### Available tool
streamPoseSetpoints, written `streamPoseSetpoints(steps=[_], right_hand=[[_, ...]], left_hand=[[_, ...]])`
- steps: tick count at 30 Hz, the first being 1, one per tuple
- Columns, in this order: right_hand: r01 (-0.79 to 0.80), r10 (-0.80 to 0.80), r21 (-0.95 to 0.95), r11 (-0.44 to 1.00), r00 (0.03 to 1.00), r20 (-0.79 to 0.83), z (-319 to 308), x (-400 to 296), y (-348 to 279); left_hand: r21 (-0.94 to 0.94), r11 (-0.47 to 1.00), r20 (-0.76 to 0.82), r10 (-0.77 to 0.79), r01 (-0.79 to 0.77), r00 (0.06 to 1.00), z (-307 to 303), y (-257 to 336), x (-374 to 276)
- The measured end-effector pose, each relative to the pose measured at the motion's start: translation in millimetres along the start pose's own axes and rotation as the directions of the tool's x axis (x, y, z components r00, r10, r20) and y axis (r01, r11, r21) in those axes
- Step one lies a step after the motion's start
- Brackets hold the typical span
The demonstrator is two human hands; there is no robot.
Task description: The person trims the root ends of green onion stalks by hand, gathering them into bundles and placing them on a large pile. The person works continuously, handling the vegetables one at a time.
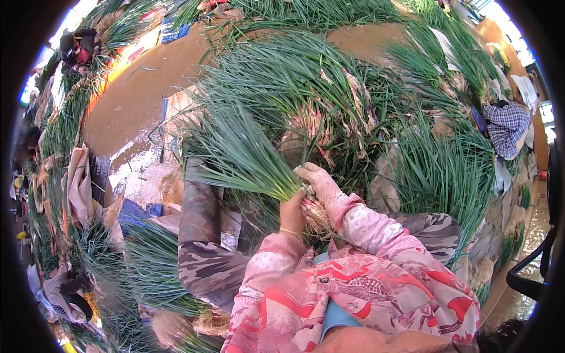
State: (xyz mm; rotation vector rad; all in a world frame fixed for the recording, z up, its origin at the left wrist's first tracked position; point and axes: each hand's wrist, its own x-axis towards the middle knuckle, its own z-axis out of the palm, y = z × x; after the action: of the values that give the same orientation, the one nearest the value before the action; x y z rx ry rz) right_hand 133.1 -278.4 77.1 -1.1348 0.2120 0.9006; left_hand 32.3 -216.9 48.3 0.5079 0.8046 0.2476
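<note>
A bunch of green onions (258, 163) lies across my lap area, its leaves fanning to the upper left and its roots (318, 216) pointing down and right. My left hand (292, 214) is closed around the pale stems just above the roots. Against the other side of the same stems is my right hand (318, 180), in a pale, soiled glove, its fingers curled near the bulbs; whether it grips them is hard to tell. Just beyond both hands, a large pile of green onions (273, 79) shows reddish bulbs and roots (312, 121).
More green onions lie at my right (441, 176) and left (159, 264). Wet brown floor (128, 97) stretches beyond sacking (176, 114) at the upper left. A person in a checked shirt (507, 128) sits far right; other people are at the left rim. A black bar (525, 282) stands lower right.
</note>
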Motion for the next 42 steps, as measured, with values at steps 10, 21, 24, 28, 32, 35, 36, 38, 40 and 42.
streamPoseSetpoints(steps=[10,21,24,28,32,35,36,38,40,42], right_hand=[[0.453,-0.459,-0.697,0.555,0.866,0.197,-11,11,-17],[0.376,-0.406,-0.196,0.905,0.902,-0.145,4,30,-44],[0.262,0.168,-0.933,0.247,0.937,0.308,-6,59,-90],[0.382,-0.527,-0.921,0.082,0.801,0.285,-8,111,-126],[0.011,-0.387,-0.958,-0.287,0.914,0.126,-46,160,-135],[0.322,-0.337,-0.946,-0.016,0.890,0.309,-32,122,-110],[0.312,-0.237,-0.924,0.220,0.936,0.260,-8,92,-104],[0.368,0.043,-0.877,0.309,0.916,0.400,-25,50,-60],[0.377,0.113,-0.858,0.348,0.892,0.438,-21,23,-38],[0.299,0.108,-0.831,0.470,0.914,0.390,-18,12,-33]], left_hand=[[0.257,0.966,-0.037,-0.013,0.022,0.999,-9,-2,-2],[-0.027,0.994,-0.104,0.102,-0.105,0.989,13,33,-2],[0.104,0.989,0.062,0.099,-0.105,0.993,15,66,-8],[0.122,0.993,0.048,-0.008,0.002,0.999,9,72,2],[0.097,0.995,-0.031,0.038,-0.035,0.999,-3,59,26],[0.060,0.997,-0.070,0.042,-0.038,0.997,1,64,25],[0.048,0.997,-0.045,0.066,-0.063,0.997,8,71,23],[0.052,0.997,0.011,0.049,-0.049,0.999,7,67,24],[0.141,0.989,0.047,0.025,-0.031,0.999,-12,53,35],[0.189,0.982,0.031,0.021,-0.026,0.999,-19,45,36]])
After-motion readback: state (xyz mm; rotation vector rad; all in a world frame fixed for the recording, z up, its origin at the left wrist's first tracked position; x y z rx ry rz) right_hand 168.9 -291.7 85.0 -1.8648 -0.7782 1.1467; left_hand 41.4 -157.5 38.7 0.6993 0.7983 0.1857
